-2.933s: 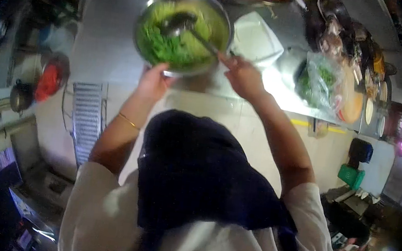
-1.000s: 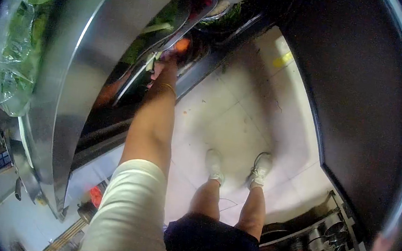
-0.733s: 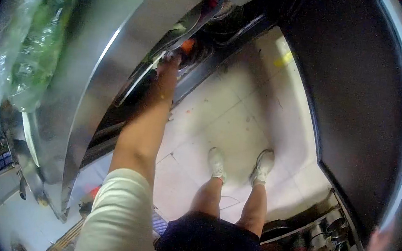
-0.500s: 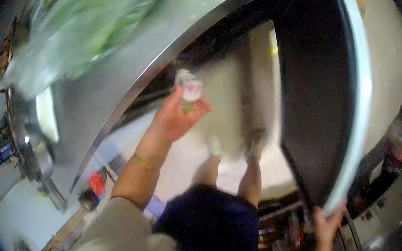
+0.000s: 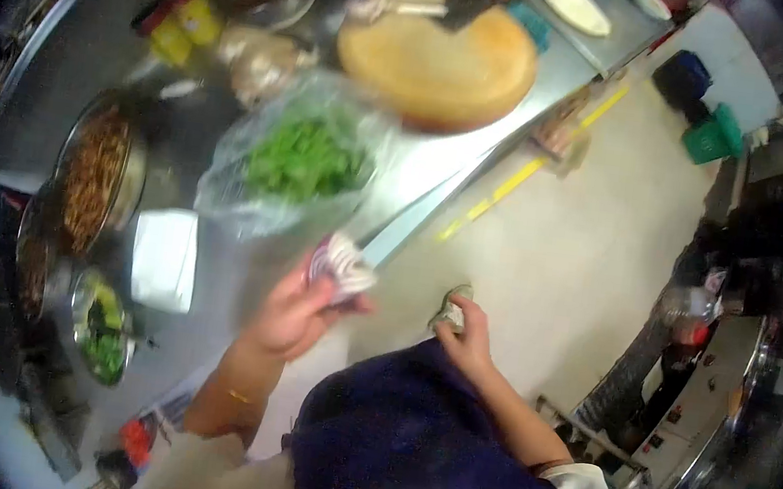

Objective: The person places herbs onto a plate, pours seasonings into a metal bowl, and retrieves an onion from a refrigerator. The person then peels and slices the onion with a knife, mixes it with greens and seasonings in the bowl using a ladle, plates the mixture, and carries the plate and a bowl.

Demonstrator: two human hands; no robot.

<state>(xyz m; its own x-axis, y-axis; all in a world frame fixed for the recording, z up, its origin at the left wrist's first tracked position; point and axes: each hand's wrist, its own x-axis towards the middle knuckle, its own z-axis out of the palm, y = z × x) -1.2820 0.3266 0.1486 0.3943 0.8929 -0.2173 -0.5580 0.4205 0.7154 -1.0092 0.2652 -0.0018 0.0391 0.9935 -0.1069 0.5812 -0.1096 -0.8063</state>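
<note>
My left hand (image 5: 293,316) is closed around a piece of cut red onion (image 5: 342,268), its white and purple layers facing up. It is held in front of the steel counter's edge. My right hand (image 5: 465,340) hangs over the floor before the dark blue apron (image 5: 380,419), fingers loosely bent and apart, nothing visible in it. A clear plastic bag of green leaves (image 5: 309,158) lies on the counter just beyond the onion. Farther back stands a thick round wooden chopping board (image 5: 438,65).
On the left of the counter are a bowl of brown shreds (image 5: 95,179), a white packet (image 5: 165,258) and a dish of chopped greens (image 5: 102,331). Yellow jars (image 5: 179,28) stand behind. A green bin (image 5: 715,135) is on the floor at the far right.
My right hand has let go of the door's pale edge and come in front of my body. The dark door is out of view. My view has turned toward the counter; the onion stays in my left hand.
</note>
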